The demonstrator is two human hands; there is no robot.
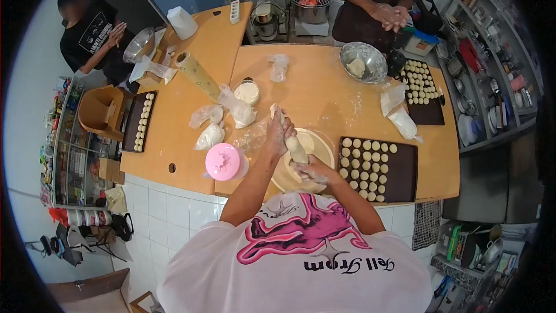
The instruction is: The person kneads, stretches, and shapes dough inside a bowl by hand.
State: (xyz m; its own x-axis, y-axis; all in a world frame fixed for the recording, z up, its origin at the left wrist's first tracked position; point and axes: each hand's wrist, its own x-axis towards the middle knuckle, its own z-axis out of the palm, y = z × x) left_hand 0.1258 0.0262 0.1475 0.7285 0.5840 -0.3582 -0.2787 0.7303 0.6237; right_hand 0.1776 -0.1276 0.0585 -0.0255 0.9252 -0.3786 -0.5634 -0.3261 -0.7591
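A long piece of pale dough (296, 149) stretches between my two hands above a round, cream-coloured bowl (324, 146). My left hand (279, 132) has its fingers wrapped round the upper part, and a bit of dough sticks out above it. Lower down, my right hand (313, 169) grips the other end. Both hands are dusted with flour. Right of the bowl lies a dark tray (399, 182) with rows of small round dough balls (365, 165). A pink-lidded container (223, 162) stands to the left of the bowl.
Flour bags (209, 137), a plastic wrap roll (198, 76) and a white tub (247, 93) lie on the left. At the back right are a metal bowl (363, 62) with dough and another tray (425, 115). Two people stand across the table, hands together.
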